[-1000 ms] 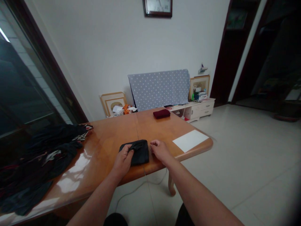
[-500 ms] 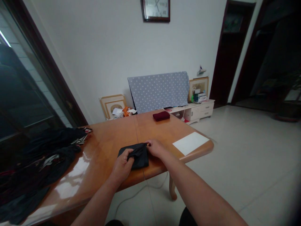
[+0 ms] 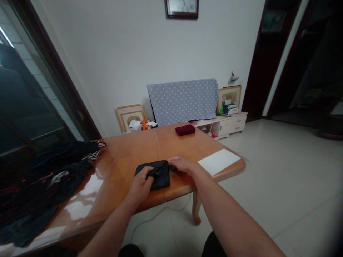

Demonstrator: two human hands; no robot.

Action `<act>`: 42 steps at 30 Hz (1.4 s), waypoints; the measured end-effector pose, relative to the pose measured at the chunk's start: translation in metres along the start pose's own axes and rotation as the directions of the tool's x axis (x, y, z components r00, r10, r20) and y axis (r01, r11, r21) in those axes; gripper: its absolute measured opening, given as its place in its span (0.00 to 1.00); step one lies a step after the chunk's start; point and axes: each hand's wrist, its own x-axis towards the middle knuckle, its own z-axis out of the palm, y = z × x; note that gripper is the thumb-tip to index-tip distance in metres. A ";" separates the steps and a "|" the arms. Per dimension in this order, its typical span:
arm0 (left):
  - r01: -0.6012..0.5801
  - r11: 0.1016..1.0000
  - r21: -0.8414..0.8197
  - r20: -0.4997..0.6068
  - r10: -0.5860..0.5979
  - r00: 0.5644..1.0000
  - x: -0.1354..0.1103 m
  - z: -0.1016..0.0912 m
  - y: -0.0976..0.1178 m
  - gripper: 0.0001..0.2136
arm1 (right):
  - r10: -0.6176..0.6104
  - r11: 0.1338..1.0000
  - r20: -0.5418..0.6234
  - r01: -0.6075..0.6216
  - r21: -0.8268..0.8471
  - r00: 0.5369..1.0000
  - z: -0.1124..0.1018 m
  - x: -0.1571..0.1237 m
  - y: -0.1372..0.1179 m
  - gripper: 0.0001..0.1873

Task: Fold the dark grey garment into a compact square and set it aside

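A folded black cloth (image 3: 163,181) lies as a small rectangle near the front edge of the wooden table (image 3: 125,151). My left hand (image 3: 141,184) is closed on its left part, pinching a bunched fold between thumb and fingers. At the far right corner of the cloth, my right hand (image 3: 180,164) has its fingers bent against the edge; what lies between the fingertips is hidden. Farther back on the table rests a folded dark red cloth (image 3: 185,130), apart from both hands.
A heap of dark clothes (image 3: 61,171) covers the table's left end. On the right corner lies a white sheet (image 3: 219,161). Behind the table stand a low white cabinet (image 3: 233,123) and a dotted grey-blue cover (image 3: 184,101). A cable (image 3: 152,218) runs on the floor.
My right hand has shifted slightly right at the cloth's far corner, which now lies flatter. The left hand keeps its pinch. The whole view has tilted a little.
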 end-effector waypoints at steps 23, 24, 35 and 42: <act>0.047 0.999 -0.026 -0.016 -0.047 0.999 0.001 0.000 0.003 0.10 | 0.235 0.916 -0.188 -0.282 -0.284 0.954 0.025 0.012 -0.026 0.10; 0.045 0.999 -0.018 -0.013 -0.045 0.999 0.000 0.000 0.004 0.10 | 0.236 0.909 -0.218 -0.295 -0.295 0.947 0.027 0.011 -0.028 0.11; 0.165 0.932 -0.323 -0.002 -0.174 0.985 0.008 -0.005 -0.002 0.14 | 0.141 0.984 -0.026 -0.143 -0.111 0.990 0.010 -0.004 -0.020 0.14; 0.309 0.766 -0.564 0.081 -0.321 0.944 0.013 -0.009 0.008 0.17 | 0.112 0.989 0.045 -0.107 -0.098 0.993 0.010 0.000 -0.020 0.16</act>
